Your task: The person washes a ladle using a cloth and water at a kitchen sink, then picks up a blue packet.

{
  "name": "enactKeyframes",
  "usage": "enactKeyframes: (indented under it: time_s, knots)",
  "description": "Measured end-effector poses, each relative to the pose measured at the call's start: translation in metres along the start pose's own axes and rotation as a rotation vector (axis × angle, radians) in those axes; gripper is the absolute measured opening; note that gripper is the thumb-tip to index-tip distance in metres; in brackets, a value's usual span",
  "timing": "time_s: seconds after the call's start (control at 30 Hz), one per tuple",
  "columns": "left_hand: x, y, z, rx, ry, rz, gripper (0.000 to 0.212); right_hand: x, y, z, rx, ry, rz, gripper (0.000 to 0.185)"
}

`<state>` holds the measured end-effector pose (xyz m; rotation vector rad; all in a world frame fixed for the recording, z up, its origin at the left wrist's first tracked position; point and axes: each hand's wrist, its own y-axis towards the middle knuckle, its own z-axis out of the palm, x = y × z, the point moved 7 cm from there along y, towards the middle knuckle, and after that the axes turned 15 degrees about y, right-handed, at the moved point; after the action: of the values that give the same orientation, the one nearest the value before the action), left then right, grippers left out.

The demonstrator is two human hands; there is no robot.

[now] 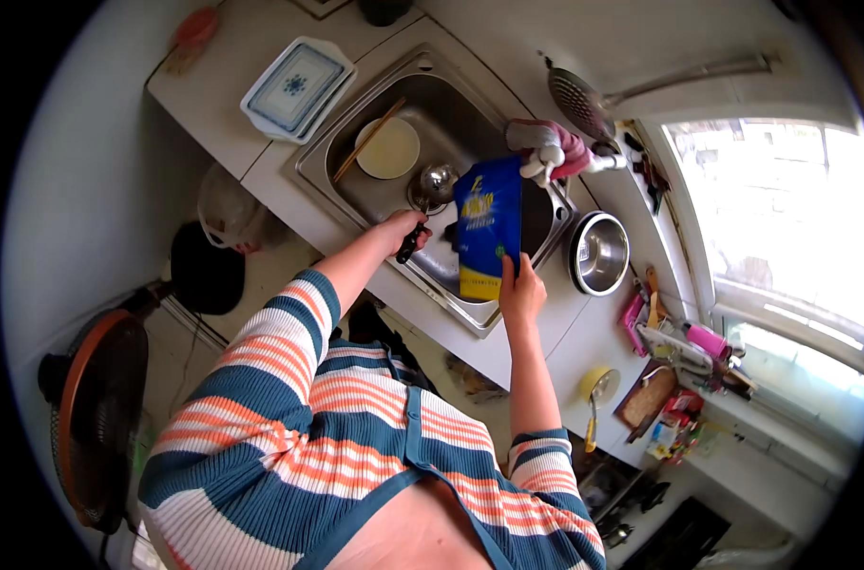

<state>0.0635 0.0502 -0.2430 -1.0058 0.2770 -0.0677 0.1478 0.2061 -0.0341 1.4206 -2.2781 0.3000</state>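
Observation:
My left hand [405, 231] grips the black handle of a metal ladle [439, 182], whose shiny bowl hangs over the sink near the drain. In my right hand [523, 291] is a blue and yellow plastic pouch [489, 224] bearing printed writing, pinched near its lower right edge. The pouch covers part of the stainless steel sink [468, 89] and part of a dark thing [537, 214] behind it, which I cannot identify. A pale bowl [388, 149] with wooden chopsticks [369, 140] across it rests in the sink's left part.
White faucet fittings [546, 158] with pinkish cloth project over the sink. White blue-patterned dishes [300, 85] lie left of it; nested metal bowls [603, 253] stand right. Farther right are a yellow cup [600, 385] and a cutting board [646, 397]. A skimmer [580, 100] hangs on the wall.

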Motion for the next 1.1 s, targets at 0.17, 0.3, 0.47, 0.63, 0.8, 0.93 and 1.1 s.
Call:
enactKeyframes:
  time_s: [0.17, 0.3, 0.47, 0.63, 0.8, 0.93, 1.1]
  knots:
    - [0.001, 0.01, -0.004, 0.039, 0.001, 0.024, 0.017, 0.003, 0.041, 0.037, 0.087, -0.132, -0.093, 0.025]
    - [-0.007, -0.008, -0.001, 0.024, 0.018, 0.128, 0.011, 0.0, 0.048, 0.045, 0.097, -0.156, -0.106, 0.027]
    - [-0.009, -0.017, 0.003, 0.066, 0.017, 0.157, 0.009, -0.006, 0.046, 0.044, 0.075, -0.14, -0.086, 0.027]
    - [-0.007, -0.02, 0.007, 0.096, 0.012, 0.173, 0.011, -0.003, 0.045, 0.038, 0.09, -0.162, -0.089, 0.027]
    - [-0.006, -0.028, 0.008, 0.106, 0.009, 0.162, 0.015, -0.007, 0.039, 0.029, 0.072, -0.107, -0.084, 0.027]
    - [-0.002, -0.03, 0.002, 0.111, -0.003, 0.146, 0.017, -0.017, 0.025, 0.021, 0.074, -0.106, -0.068, 0.025]
    - [0.003, -0.041, 0.001, 0.093, 0.007, 0.137, 0.019, -0.019, 0.009, 0.015, 0.033, -0.047, -0.066, 0.024]
